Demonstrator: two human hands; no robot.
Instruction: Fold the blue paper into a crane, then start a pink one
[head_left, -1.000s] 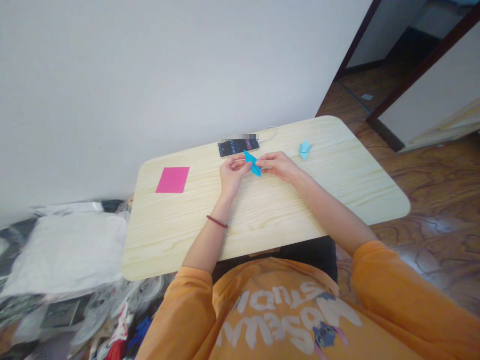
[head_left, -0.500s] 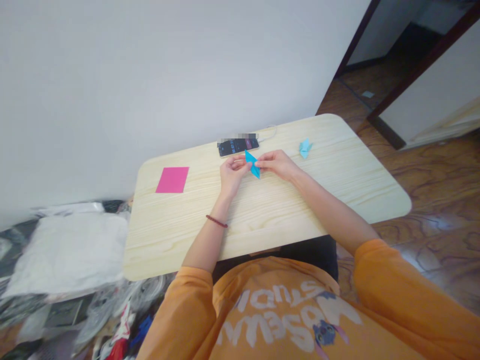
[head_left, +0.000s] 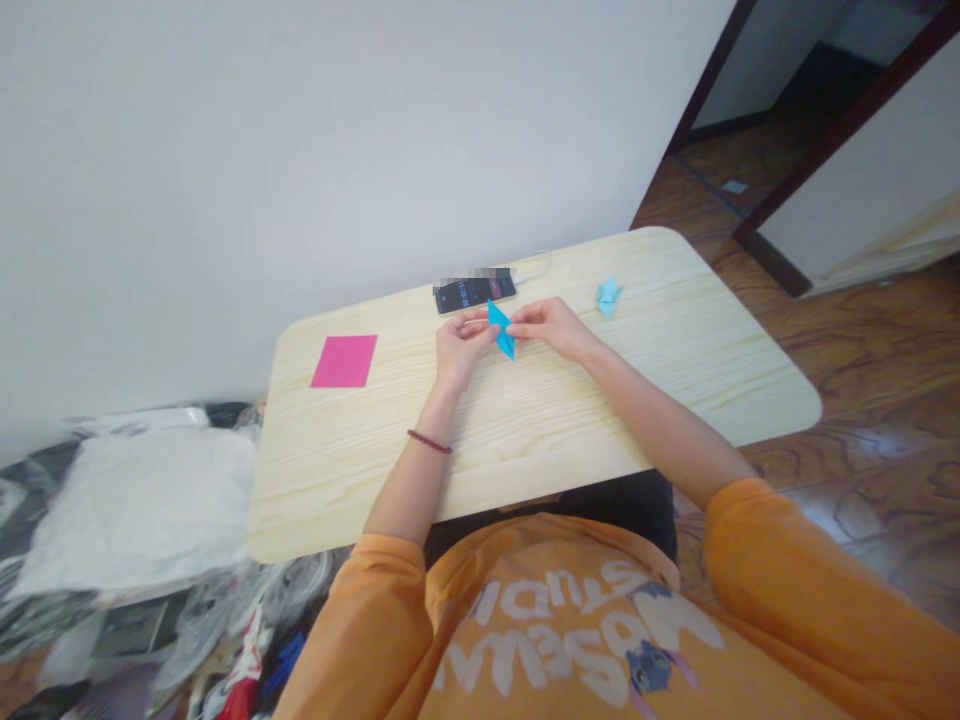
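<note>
A blue folded paper (head_left: 501,330) is pinched between the fingertips of the left hand (head_left: 461,345) and right hand (head_left: 547,330), just in front of a smartphone (head_left: 474,293). A pink paper square (head_left: 343,361) is laid on the wooden surface (head_left: 525,470).

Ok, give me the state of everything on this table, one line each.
Left hand: pinching the blue paper
Right hand: pinching the same paper from the other side
Blue folded paper: folded narrow, held up between both hands
Pink paper square: lying flat, unfolded
Smartphone: lying flat, screen lit, cable attached
Pale blue paper crane: folded, untouched
</note>
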